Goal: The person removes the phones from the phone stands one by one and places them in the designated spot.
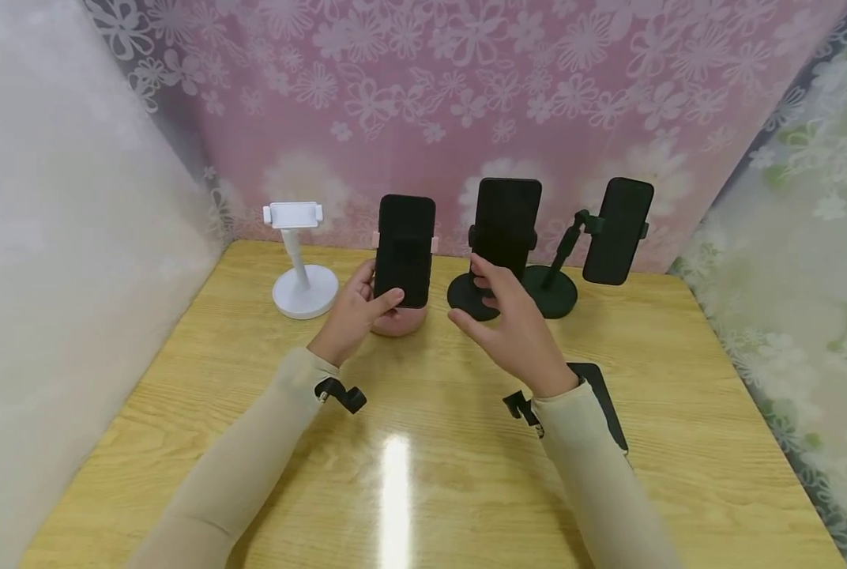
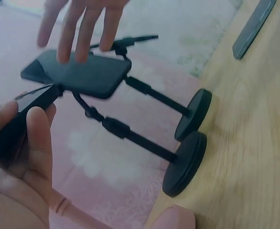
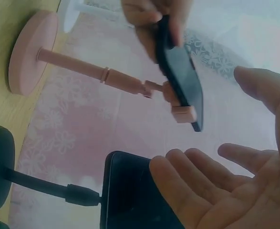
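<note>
My left hand (image 1: pixel 355 316) pinches the lower left edge of a black phone (image 1: pixel 405 249), thumb on its front. That phone sits in the clamp of a pink phone stand (image 1: pixel 399 322), whose pink clamp (image 3: pixel 183 113) shows in the right wrist view. My right hand (image 1: pixel 516 332) hovers with spread fingers and holds nothing. It is nearest to a second black phone (image 1: pixel 509 213), which is upright in a black stand (image 1: pixel 469 296); in the head view the fingers partly cover that phone's lower left side.
A white phone stand (image 1: pixel 305 292) with a bare clamp stands at the left. At the right, a dark stand (image 1: pixel 550 292) carries a tilted phone (image 1: pixel 619 231). Another dark phone (image 1: pixel 600 395) lies on the wooden table (image 1: pixel 452 474), partly under my right forearm. A flowered curtain (image 1: pixel 423 103) hangs behind.
</note>
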